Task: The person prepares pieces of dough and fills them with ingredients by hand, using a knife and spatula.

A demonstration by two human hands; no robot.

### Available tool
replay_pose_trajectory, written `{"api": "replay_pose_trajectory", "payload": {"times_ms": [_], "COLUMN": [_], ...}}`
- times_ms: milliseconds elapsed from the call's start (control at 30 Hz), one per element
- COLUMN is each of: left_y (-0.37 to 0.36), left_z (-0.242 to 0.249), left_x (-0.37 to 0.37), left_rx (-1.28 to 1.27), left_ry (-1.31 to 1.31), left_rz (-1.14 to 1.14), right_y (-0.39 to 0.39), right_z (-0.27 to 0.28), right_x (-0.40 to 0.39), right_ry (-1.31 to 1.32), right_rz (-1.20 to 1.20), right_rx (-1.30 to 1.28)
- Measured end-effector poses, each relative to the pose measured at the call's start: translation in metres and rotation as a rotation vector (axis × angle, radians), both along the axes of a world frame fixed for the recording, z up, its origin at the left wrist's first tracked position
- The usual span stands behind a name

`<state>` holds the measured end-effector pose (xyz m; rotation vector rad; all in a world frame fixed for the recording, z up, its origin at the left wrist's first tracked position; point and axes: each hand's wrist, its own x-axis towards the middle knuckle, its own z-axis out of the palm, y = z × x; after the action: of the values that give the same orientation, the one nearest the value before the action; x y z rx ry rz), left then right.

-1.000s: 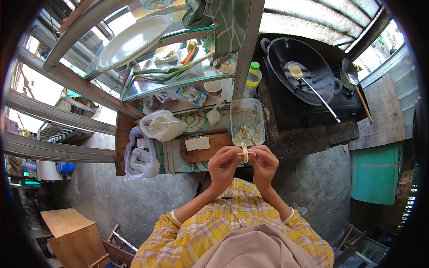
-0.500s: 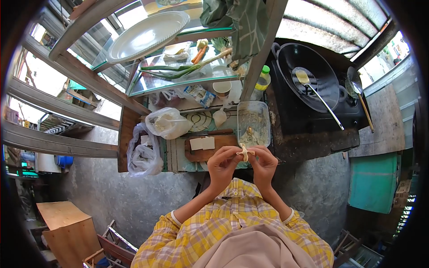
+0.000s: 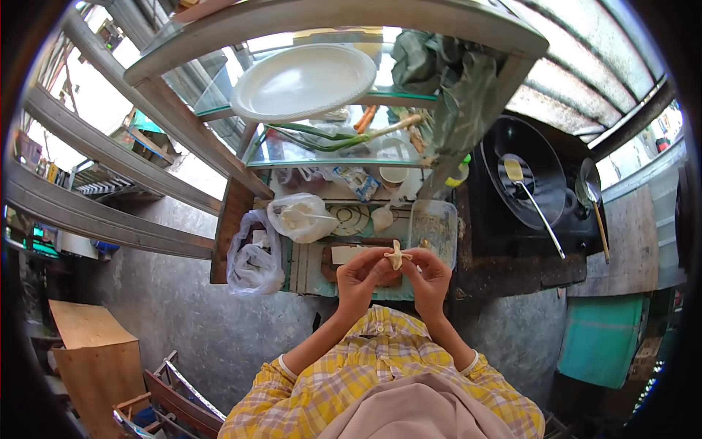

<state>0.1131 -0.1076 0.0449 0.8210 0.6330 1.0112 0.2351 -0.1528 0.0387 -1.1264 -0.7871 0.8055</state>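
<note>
A small folded piece of pale dough (image 3: 396,254) is pinched between both my hands, its edges drawn up into points. My left hand (image 3: 360,276) grips its left side between thumb and fingers. On the right side, my right hand (image 3: 428,279) does the same. Just beyond my hands is a clear plastic container (image 3: 446,219) with some filling smeared in it. Pale square wrappers (image 3: 347,254) lie on a wooden board (image 3: 329,272), which my left hand partly covers.
Plastic bags (image 3: 254,256) sit at the counter's left. A glass shelf above holds a white oval plate (image 3: 303,80) and green onions (image 3: 322,139). At right, a black wok (image 3: 526,146) with a spatula rests on the stove (image 3: 512,238).
The camera view has shifted, so the shelf and counter appear farther right and lower. Both my hands still hold the dough, which is turned slightly.
</note>
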Motion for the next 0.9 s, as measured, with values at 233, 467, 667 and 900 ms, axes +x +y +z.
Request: {"api": "replay_pose_trajectory", "payload": {"times_ms": [233,467,667,900], "left_y": [0.024,0.049,0.093,0.138], "left_z": [0.003,0.024,0.044,0.091], "left_x": [-0.017,-0.041,-0.061,-0.067], "left_rx": [0.287,0.208,0.525,0.822], "left_ry": [0.143,0.013,0.323,0.591], "left_rz": [0.237,0.401,0.463,0.613], "right_y": [0.043,0.121,0.205,0.251], "right_z": [0.02,0.101,0.162,0.175], "right_x": [-0.007,0.009,0.005,-0.007], "right_ry": [-0.183,-0.474,-0.829,-1.015], "right_rz": [0.158,0.095,0.15,0.328], "right_rx": [0.028,0.237,0.375,0.336]}}
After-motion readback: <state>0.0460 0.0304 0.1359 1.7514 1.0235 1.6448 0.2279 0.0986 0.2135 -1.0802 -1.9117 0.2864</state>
